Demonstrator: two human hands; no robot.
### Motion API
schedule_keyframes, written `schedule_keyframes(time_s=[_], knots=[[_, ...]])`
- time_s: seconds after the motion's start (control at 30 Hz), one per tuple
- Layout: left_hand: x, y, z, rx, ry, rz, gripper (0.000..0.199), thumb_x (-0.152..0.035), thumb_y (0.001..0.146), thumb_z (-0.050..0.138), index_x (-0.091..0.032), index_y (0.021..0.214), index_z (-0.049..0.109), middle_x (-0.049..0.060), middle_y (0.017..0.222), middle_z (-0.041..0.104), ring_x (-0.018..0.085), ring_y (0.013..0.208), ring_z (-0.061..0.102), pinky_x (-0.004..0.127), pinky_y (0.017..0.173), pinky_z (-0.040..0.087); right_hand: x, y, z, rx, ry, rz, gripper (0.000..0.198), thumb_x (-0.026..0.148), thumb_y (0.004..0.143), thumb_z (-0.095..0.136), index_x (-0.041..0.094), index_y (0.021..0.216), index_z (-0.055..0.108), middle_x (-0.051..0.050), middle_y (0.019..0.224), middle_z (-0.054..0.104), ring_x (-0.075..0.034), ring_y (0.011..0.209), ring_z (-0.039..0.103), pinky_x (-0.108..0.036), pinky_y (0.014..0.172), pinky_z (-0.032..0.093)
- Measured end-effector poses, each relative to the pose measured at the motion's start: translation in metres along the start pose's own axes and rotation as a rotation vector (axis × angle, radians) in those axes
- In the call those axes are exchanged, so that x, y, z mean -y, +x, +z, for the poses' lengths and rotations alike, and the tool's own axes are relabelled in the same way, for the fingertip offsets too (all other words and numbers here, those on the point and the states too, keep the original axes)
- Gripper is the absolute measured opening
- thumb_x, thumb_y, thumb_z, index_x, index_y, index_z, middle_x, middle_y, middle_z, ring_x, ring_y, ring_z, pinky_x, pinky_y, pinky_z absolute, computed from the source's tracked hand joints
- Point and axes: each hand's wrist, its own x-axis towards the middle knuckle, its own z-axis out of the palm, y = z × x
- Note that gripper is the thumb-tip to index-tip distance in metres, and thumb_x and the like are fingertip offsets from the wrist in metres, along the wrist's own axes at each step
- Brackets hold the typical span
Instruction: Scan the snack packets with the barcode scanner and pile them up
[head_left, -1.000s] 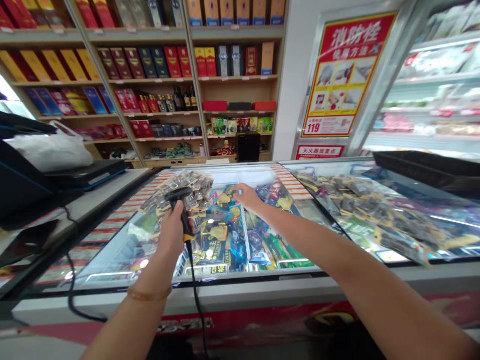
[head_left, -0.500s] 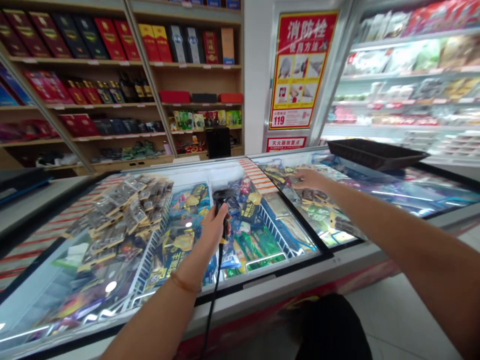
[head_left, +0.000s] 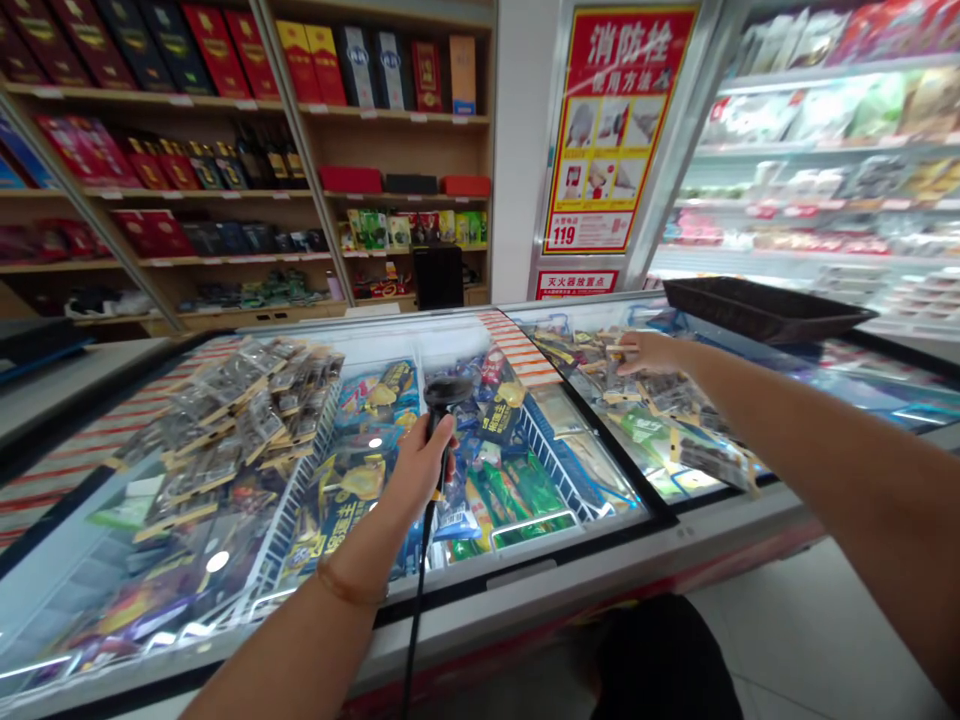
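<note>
My left hand (head_left: 421,458) is wrapped round the handle of a black barcode scanner (head_left: 448,390), held above the glass freezer; its cord hangs down past my wrist. Over to the right, my right hand (head_left: 654,353) reaches onto a pile of small clear packets (head_left: 664,392) with tan edges. Its fingers are closed on one packet (head_left: 616,370), whose far part mixes with the pile. A second heap of similar packets (head_left: 255,405) lies on the glass at the left.
Under the glass, blue and green bags (head_left: 517,490) sit among white wire baskets (head_left: 559,465). A black tray (head_left: 765,312) rests on the freezer at the right. Shelves of boxes (head_left: 322,60) and a red poster (head_left: 615,130) stand behind.
My right hand has shifted slightly right over the pile, and a packet now shows at its fingers. Several packets slid toward the freezer's front edge. My left hand still holds the scanner.
</note>
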Motion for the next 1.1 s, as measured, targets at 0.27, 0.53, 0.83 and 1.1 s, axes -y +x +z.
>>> schedule_keyframes(time_s=[0.27,0.53,0.83,1.1], knots=[[-0.006,0.001,-0.001,-0.072,-0.035,-0.023,0.060,-0.075,0.067,0.074,-0.021,0.083,0.053,-0.004,0.064,0.059,0.009,0.039,0.050,0.023,0.037,0.037,0.117,0.013,0.017,0.055,0.562,-0.179,0.041,0.030,0.061,0.091,0.013,0.093,0.073,0.001,0.074,0.068,-0.014,0.066,0.059,-0.026,0.068,0.047],[-0.004,0.000,0.001,-0.084,-0.036,0.010,0.059,-0.074,0.068,0.073,-0.021,0.082,0.052,-0.004,0.067,0.058,0.008,0.040,0.049,0.023,0.036,0.038,0.227,-0.025,0.114,0.078,0.819,-0.301,0.033,0.035,0.069,0.081,0.015,0.094,0.079,-0.003,0.083,0.076,-0.021,0.079,0.068,-0.030,0.074,0.049],[-0.007,-0.003,0.007,-0.041,-0.033,-0.026,0.056,-0.071,0.071,0.073,-0.022,0.085,0.051,-0.006,0.068,0.057,0.008,0.040,0.048,0.022,0.037,0.038,0.234,-0.032,0.151,-0.106,0.895,-0.216,0.025,0.041,0.091,0.063,0.020,0.103,0.070,-0.007,0.100,0.075,-0.023,0.094,0.068,-0.038,0.092,0.053],[-0.007,-0.006,0.006,-0.008,-0.046,-0.035,0.059,-0.074,0.070,0.074,-0.021,0.085,0.052,-0.005,0.069,0.058,0.007,0.041,0.049,0.022,0.037,0.039,0.227,-0.032,0.152,0.129,0.928,-0.189,0.024,0.043,0.094,0.056,0.021,0.092,0.063,-0.001,0.076,0.065,-0.019,0.078,0.065,-0.031,0.078,0.054]])
